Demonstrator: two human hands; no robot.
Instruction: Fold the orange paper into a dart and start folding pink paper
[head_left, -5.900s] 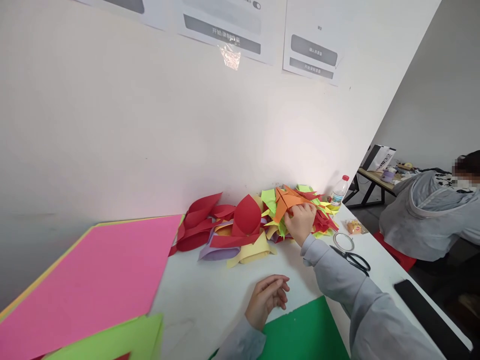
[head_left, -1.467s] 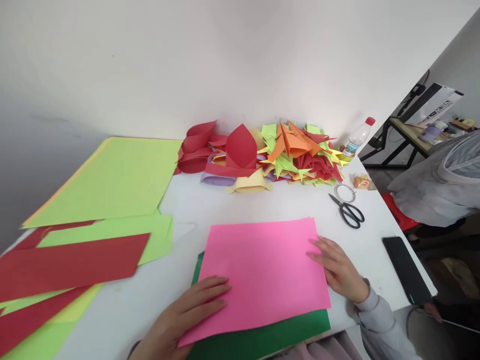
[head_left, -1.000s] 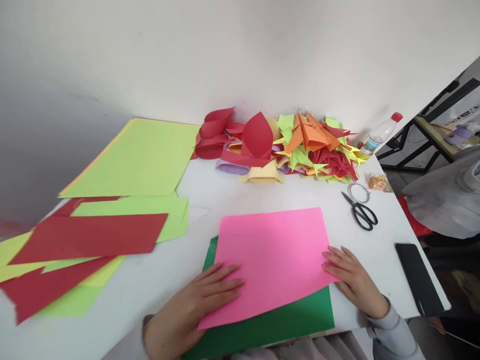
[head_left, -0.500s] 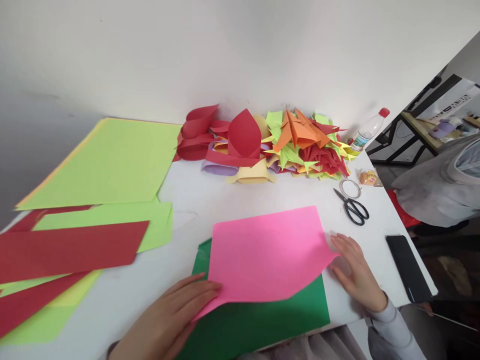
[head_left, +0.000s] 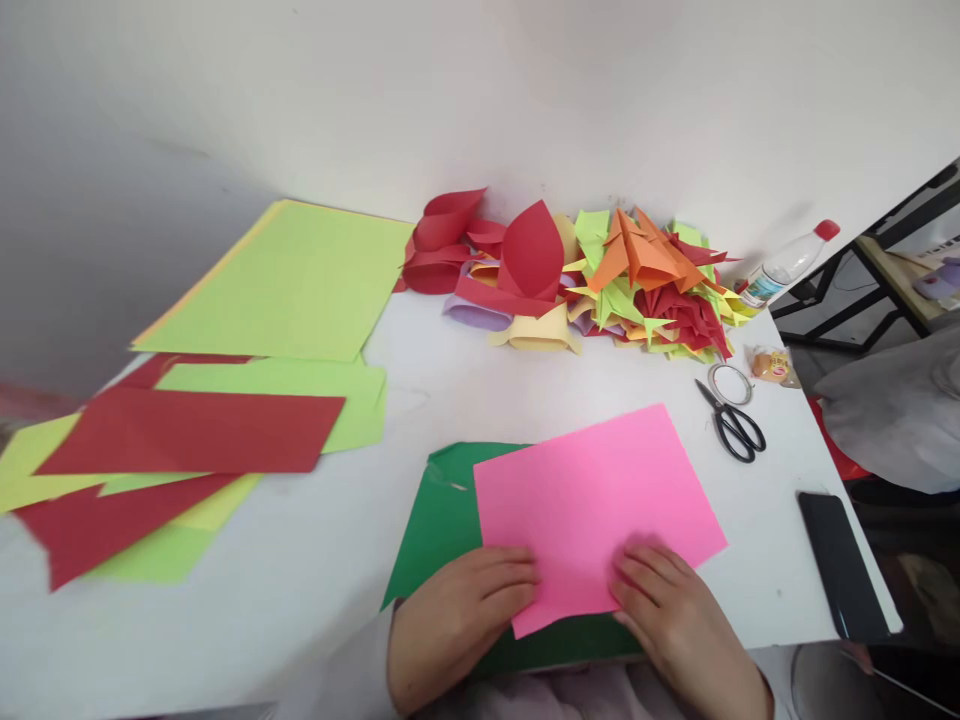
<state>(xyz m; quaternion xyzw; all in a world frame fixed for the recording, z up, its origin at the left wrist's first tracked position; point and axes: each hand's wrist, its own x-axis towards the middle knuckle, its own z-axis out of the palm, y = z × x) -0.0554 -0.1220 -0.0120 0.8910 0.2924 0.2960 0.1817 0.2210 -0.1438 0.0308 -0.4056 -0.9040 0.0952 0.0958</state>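
Note:
A sheet of pink paper (head_left: pixel 585 500) lies at a slant over a dark green sheet (head_left: pixel 442 510) near the front of the table. My left hand (head_left: pixel 465 615) is closed on its near left corner, fingers on top and the thumb hidden. On the near edge further right, my right hand (head_left: pixel 671 615) also grips the pink paper, its fingertips curled on the upper face. Between the two hands the near edge bows slightly.
Scissors (head_left: pixel 731 420), a tape roll (head_left: pixel 730 384), a wrapped snack (head_left: pixel 772 366) and a black phone (head_left: pixel 841 565) lie to the right. A bottle (head_left: pixel 787 265) and folded paper shapes (head_left: pixel 637 280) stand along the wall. Red strips (head_left: pixel 202 430) and light green sheets (head_left: pixel 292 290) lie left. A person's grey clothing (head_left: pixel 892 400) shows at right.
My right hand has moved left from the paper's right corner to its near edge. The pink paper has turned and lies flatter. The camera view has shifted left.

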